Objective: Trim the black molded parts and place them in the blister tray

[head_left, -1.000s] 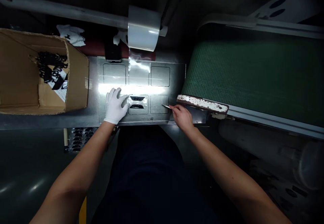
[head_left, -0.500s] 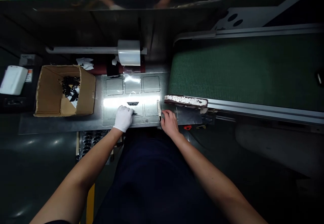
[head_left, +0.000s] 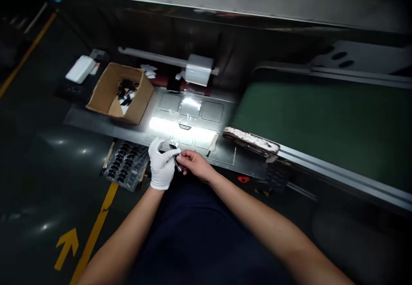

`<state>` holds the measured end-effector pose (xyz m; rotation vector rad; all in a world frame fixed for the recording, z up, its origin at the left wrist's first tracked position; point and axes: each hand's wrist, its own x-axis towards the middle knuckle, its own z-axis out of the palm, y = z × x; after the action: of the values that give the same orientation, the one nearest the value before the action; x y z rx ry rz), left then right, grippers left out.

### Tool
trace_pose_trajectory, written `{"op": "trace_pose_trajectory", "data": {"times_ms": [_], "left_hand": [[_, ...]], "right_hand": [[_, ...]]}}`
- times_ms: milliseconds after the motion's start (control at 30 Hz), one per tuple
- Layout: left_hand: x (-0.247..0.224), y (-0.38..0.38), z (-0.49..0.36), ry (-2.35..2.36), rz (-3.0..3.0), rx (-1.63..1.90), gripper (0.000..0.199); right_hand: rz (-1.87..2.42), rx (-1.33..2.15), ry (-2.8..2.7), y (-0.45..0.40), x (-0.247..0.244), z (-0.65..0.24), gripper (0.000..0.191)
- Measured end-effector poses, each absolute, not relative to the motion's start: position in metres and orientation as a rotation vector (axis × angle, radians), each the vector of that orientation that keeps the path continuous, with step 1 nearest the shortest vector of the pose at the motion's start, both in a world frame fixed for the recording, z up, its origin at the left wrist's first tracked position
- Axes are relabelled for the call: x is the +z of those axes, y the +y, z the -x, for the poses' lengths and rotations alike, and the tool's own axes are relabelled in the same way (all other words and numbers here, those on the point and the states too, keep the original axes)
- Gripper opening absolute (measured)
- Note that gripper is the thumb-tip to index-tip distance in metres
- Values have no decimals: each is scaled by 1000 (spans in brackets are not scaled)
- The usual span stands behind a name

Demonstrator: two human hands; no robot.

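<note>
My left hand, in a white glove, is closed on a small dark shiny part at the front edge of the metal plate. Bare and pinching, my right hand meets the same part from the right; its fingertips are partly hidden. On the plate lies a small dark trapezoid piece, beyond my hands. A slim white tool with a dark tip rests to the right of it.
A cardboard box with black scraps stands at the left. Behind the plate is a clear film roll. A green conveyor belt fills the right. Below the table at left sits a tray of black parts.
The view has swung and tilted. My right hand has left the white tool's side and come to my left hand, which has lifted off the plate with the dark part.
</note>
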<state>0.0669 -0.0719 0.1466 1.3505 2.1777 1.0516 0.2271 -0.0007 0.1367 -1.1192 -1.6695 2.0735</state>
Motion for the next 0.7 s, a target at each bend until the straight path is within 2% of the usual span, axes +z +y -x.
{"op": "trace_pose_trajectory", "data": {"times_ms": [167, 267, 333, 467, 600, 700], "left_hand": [[141, -126, -64, 2201, -765, 1170, 33], [121, -144, -61, 2050, -459, 1153, 19], [100, -152, -53, 1951, -282, 1133, 23], [39, -165, 5, 1885, 100, 1134, 23], [-42, -181, 118, 2006, 506, 1099, 28], [-104, -182, 200, 2100, 676, 1043, 33]], "right_hand": [[1107, 2254, -1779, -15, 134, -198, 47], [1122, 2259, -1996, -15, 121, -184, 40], [1137, 2266, -2146, -14, 111, -172, 36], [1289, 2245, -2371, -11, 88, -151, 41], [1461, 2164, -2626, -7, 59, -146, 49], [1505, 2168, -2781, -9, 40, -150, 46]]}}
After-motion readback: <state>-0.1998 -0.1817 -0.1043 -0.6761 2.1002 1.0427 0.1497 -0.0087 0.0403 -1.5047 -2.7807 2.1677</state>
